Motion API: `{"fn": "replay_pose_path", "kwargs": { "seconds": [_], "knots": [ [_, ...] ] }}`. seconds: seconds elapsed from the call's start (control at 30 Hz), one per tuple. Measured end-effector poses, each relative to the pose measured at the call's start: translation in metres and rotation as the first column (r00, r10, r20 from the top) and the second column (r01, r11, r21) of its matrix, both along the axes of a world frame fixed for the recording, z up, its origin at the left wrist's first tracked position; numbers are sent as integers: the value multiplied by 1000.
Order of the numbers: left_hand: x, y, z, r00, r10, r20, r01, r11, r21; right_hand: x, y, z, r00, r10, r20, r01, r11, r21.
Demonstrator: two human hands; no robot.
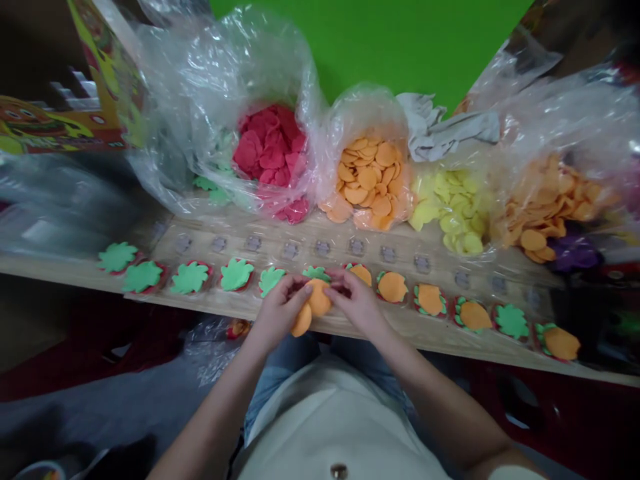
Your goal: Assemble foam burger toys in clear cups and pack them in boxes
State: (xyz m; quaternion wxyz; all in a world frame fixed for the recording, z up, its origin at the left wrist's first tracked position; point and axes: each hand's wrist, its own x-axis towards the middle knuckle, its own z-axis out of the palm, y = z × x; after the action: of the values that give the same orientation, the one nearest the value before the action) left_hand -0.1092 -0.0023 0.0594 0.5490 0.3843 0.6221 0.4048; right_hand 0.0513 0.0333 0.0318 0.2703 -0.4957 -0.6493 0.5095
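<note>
Just over the front edge of the table, my left hand (277, 312) is closed on two flat orange foam pieces (301, 321). Fingers of my right hand (361, 303) pinch the right edge of the upper orange foam piece (319, 297). Behind my fingertips, a green leaf-edged foam piece (315, 273) is partly hidden. It belongs to a row of clear plastic trays along the edge. To the left, the trays show green foam pieces (236, 274) over red ones. To the right, most have an orange foam piece (392, 287) on top; one shows only green (511, 321).
Clear bags hold red foam pieces (270, 143), orange ones (370, 177), yellow ones (463, 207) and darker orange ones (550, 200). A white cloth (450, 130) lies behind them. A printed carton (55, 123) stands at back left, a green panel (380, 47) at the back.
</note>
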Motion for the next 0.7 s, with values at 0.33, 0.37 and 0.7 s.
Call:
{"fn": "replay_pose_path", "kwargs": {
  "seconds": [0.33, 0.37, 0.7],
  "knots": [
    [-29, -23, -13, 896, -130, -425, 204, 970, 132, -25, 12, -4, 883, -56, 465, -170, 887, 430],
    [-26, -27, -13, 875, -173, -453, 249, 962, 115, -26, 13, -5, 879, -60, 473, -175, 882, 437],
    [-13, -33, -4, 992, 122, 20, -121, 991, -56, -2, -15, 6, 849, -172, 499, -199, 772, 604]
  ]
}}
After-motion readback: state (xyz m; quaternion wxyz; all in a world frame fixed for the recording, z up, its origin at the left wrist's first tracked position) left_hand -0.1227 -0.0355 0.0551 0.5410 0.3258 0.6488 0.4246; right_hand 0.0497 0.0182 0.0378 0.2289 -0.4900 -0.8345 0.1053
